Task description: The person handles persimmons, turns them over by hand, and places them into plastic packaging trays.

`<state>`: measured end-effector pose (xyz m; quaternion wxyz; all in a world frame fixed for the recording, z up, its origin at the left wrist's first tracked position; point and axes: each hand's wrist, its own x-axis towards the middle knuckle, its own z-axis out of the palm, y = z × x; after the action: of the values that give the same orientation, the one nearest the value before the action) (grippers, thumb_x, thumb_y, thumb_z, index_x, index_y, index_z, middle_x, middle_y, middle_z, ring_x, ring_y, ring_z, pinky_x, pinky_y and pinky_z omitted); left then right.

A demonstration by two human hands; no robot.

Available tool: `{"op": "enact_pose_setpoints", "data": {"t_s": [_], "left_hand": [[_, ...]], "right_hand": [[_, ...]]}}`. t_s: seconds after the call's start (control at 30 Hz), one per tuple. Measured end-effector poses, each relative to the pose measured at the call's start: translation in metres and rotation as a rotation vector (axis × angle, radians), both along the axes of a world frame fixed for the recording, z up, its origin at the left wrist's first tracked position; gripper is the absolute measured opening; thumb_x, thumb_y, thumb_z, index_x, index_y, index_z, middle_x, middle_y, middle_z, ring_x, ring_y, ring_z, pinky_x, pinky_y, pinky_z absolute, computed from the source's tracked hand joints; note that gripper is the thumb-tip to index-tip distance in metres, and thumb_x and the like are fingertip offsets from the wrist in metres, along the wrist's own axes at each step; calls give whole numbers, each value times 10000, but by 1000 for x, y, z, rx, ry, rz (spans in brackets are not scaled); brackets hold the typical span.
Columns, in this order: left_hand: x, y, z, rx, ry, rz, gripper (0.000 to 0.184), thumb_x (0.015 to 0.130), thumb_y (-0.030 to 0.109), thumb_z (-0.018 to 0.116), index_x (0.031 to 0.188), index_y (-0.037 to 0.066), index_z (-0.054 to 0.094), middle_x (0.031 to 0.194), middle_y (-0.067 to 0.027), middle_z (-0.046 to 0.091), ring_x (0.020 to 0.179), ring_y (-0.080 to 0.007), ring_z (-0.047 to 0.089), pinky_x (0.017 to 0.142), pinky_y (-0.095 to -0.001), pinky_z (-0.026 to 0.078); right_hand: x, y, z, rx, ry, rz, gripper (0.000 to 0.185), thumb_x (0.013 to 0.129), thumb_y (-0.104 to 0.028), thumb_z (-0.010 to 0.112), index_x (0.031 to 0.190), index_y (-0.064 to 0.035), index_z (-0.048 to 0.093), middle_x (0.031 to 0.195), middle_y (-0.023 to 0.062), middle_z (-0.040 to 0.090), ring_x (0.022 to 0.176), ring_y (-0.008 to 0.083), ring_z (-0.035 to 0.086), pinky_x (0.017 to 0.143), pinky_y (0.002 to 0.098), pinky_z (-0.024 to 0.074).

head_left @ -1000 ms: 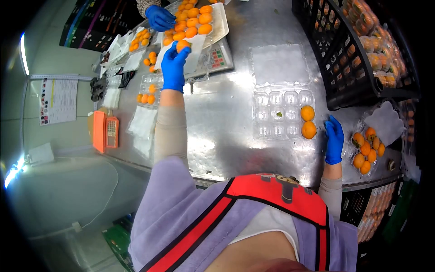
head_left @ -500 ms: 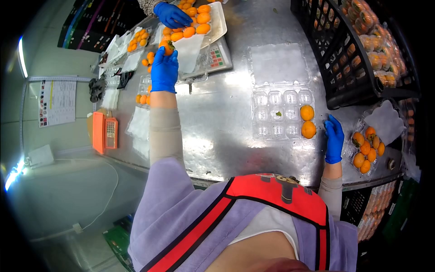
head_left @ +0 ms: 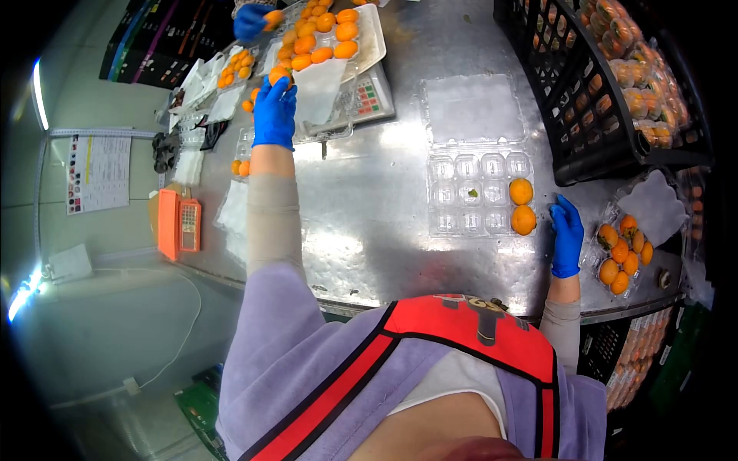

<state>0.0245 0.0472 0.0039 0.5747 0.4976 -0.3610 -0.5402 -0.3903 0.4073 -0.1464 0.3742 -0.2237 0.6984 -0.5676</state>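
My left hand [head_left: 274, 114], in a blue glove, holds an orange fruit [head_left: 279, 74] at the near left corner of the fruit-filled tray on the scale [head_left: 369, 96]. My right hand [head_left: 567, 234], also gloved in blue, rests on the metal table with its fingers a little apart and nothing in them. Left of it lies an open clear plastic tray [head_left: 459, 219] with round cups; two orange fruits [head_left: 522, 206] sit in its right column and a small green bit in a middle cup. To its right is a clear pack of several orange fruits [head_left: 619, 257].
A black crate [head_left: 573, 115] of packed fruit stands at the back right. An orange device [head_left: 178, 221] lies at the left edge. At the top, a co-worker's blurred gloved hand [head_left: 250, 22] holds a fruit. More fruit packs [head_left: 234, 67] lie at the back left.
My left hand has moved left with an orange fruit and turned it slightly. The co-worker's hand went over the tray and is now left of it with a fruit. My right hand stays put.
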Motion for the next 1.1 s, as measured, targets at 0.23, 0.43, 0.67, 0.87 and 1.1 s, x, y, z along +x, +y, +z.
{"op": "enact_pose_setpoints", "data": {"t_s": [0.23, 0.43, 0.67, 0.87, 1.1], "left_hand": [[17, -33, -9, -66, -381, -19, 601, 707, 44, 742, 1252, 26, 489, 1016, -57, 610, 814, -124, 581, 648, -223, 435], [19, -34, -12, -155, -427, 42, 709, 653, 3, 762, 1294, 21, 458, 1074, -78, 606, 896, -135, 578, 700, -240, 437], [39, -34, -19, -89, -458, -29, 685, 673, 18, 752, 1297, 45, 470, 1051, -45, 615, 846, -112, 584, 635, -226, 433], [33, -16, -13, -72, -447, 47, 625, 744, 64, 706, 1318, 53, 459, 919, 1, 588, 660, -44, 511, 550, -169, 382], [38, -16, -15, -65, -421, 23, 630, 745, 62, 713, 1320, 62, 456, 968, 1, 587, 721, -52, 529, 597, -176, 402]], "right_hand": [[-1, 1, -3, -12, 5, 5, 325, 903, -140, 564, 1199, -6, 561, 1137, 43, 592, 947, 101, 536, 822, 219, 423], [0, 0, -1, -22, -22, 1, 328, 902, -126, 559, 1203, 4, 554, 1139, 52, 594, 972, 112, 545, 837, 223, 425], [1, -1, 4, -24, 15, 10, 319, 899, -124, 561, 1191, 5, 562, 1129, 52, 599, 952, 106, 536, 826, 219, 425], [-2, 0, -5, -23, 52, 16, 320, 899, -121, 560, 1188, 15, 560, 1138, 60, 599, 972, 113, 539, 852, 227, 423], [-2, 0, -6, -28, 14, 7, 326, 906, -116, 554, 1202, 21, 549, 1155, 73, 596, 994, 120, 542, 885, 237, 415]]}}
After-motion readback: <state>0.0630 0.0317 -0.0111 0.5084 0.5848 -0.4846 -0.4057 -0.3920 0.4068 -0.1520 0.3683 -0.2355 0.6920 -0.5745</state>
